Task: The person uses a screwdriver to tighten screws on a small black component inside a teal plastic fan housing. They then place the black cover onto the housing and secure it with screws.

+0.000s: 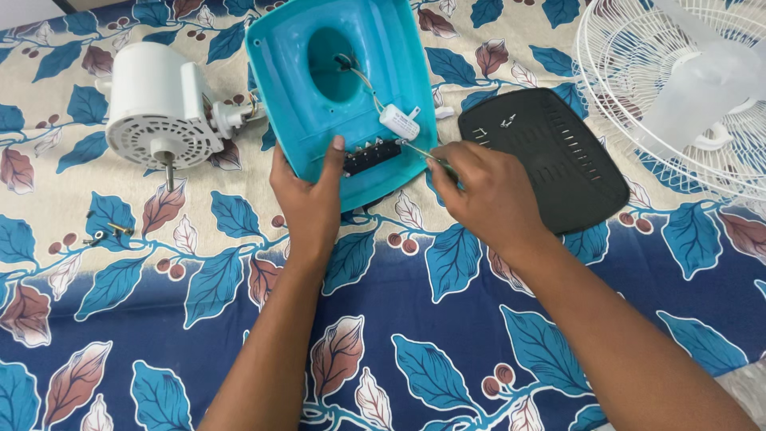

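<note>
Leaf-patterned cloth, cream at the far side and deep blue nearer me, covers the whole surface I work on; I cannot tell what lies beneath it, and nothing of the room shows beyond its edge. At the far left the white fan motor lies on its side with its shaft pointing toward me, already out of its housing, and a few small screws sit loose on the cloth near it. My left hand grips the near edge of the upturned turquoise fan base, thumb pressed by the black switch block, a white capacitor just beyond. My right hand has its fingers pinched around a thin screwdriver whose tip meets that block. The black bottom cover lies off to the right, so the base is opened; the wiring inside looks still connected. The white fan guard rests at the far right.
</note>
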